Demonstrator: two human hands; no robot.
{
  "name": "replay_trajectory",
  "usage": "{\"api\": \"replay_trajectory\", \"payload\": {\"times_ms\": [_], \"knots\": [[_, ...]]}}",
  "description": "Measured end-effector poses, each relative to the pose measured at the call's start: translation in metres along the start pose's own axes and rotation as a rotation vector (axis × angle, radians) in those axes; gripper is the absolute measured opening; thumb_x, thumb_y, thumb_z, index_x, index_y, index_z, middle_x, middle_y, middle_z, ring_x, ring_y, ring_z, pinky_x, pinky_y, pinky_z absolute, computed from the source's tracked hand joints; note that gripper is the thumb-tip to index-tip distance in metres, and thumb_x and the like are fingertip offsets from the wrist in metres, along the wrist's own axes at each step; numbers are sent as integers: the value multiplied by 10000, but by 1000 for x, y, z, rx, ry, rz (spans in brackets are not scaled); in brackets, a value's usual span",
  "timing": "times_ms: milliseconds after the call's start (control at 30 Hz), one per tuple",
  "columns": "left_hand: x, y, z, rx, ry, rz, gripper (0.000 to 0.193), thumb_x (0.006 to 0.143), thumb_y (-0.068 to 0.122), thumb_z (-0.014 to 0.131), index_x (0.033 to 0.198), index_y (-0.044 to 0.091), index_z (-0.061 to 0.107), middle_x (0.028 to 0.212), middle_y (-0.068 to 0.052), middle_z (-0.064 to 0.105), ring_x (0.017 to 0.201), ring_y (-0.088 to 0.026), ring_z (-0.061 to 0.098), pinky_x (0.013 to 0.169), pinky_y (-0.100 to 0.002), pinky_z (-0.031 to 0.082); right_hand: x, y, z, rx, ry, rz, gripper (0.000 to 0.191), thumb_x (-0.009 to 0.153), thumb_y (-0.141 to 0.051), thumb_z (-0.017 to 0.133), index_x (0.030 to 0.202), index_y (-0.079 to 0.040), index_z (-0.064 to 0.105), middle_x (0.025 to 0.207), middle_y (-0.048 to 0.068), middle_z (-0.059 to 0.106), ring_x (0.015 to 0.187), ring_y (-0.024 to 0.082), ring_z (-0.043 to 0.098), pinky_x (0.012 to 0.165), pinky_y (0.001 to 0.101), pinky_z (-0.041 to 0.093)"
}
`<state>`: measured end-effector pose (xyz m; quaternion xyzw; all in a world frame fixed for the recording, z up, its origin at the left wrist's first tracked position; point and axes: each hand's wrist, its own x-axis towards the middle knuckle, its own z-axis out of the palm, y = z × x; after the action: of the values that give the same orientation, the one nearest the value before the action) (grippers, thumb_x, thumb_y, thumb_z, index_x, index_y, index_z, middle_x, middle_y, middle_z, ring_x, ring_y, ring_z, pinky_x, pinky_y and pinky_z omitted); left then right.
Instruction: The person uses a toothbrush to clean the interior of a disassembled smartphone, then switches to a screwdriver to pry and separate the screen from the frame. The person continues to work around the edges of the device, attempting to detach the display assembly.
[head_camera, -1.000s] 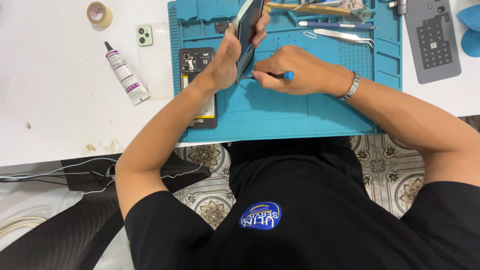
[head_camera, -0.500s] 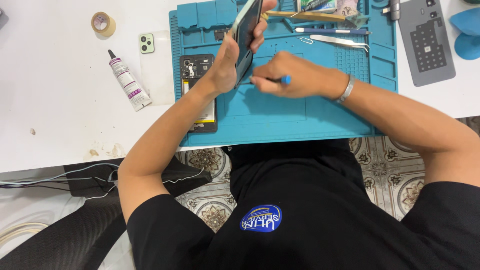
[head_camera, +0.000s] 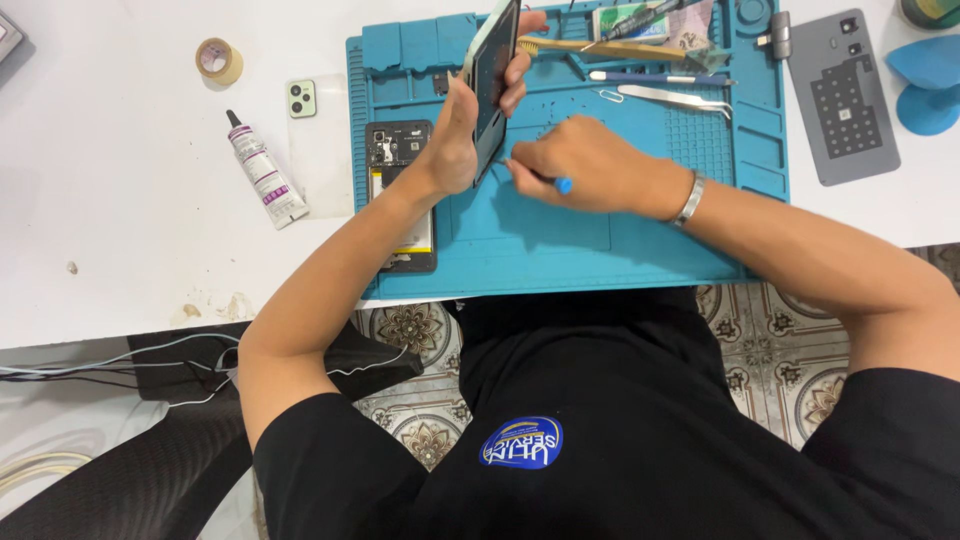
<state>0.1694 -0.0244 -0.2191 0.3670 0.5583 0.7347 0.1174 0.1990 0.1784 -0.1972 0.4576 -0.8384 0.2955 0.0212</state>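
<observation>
Your view has drifted, so the blue mat (head_camera: 620, 250) and everything on the worktop (head_camera: 130, 230) sit slightly lower and further right in the frame than a second ago. Your right hand (head_camera: 585, 165) has edged left with the blue-tipped tool (head_camera: 545, 180), closer to the phone screen's (head_camera: 490, 70) lower edge at upper centre.

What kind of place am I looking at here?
Likely a phone repair bench: a blue repair mat with tweezers, an opened phone lying on it, and a glue tube on the white table.
</observation>
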Motion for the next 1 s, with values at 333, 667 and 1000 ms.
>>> {"api": "replay_trajectory", "payload": {"times_ms": [333, 667, 1000], "knots": [[-2, 2, 2, 31, 31, -11, 1035, 988, 836, 331, 1599, 1, 303, 1057, 24, 363, 869, -90, 326, 823, -221, 329, -2, -19, 5, 232, -5, -59, 287, 1006, -155, 591, 757, -11, 592, 480, 114, 474, 401, 283, 478, 433, 416, 372], [6, 1, 12, -121, 100, -54, 1096, 930, 854, 412, 1587, -19, 317, 1081, 24, 363, 926, -91, 333, 900, -248, 346, 5, 6, -13, 325, -74, 61, 295, 985, -188, 604, 755, -5, 601, 544, 147, 498, 454, 311, 430, 480, 420, 377], [14, -4, 8, -235, 216, -15, 922, 1006, 758, 335, 1508, -14, 353, 1015, 8, 409, 881, -79, 416, 829, -247, 405, -2, 15, -7, 152, 41, 48, 303, 975, -177, 613, 717, -17, 611, 538, 158, 519, 462, 331, 488, 494, 440, 393]]}}
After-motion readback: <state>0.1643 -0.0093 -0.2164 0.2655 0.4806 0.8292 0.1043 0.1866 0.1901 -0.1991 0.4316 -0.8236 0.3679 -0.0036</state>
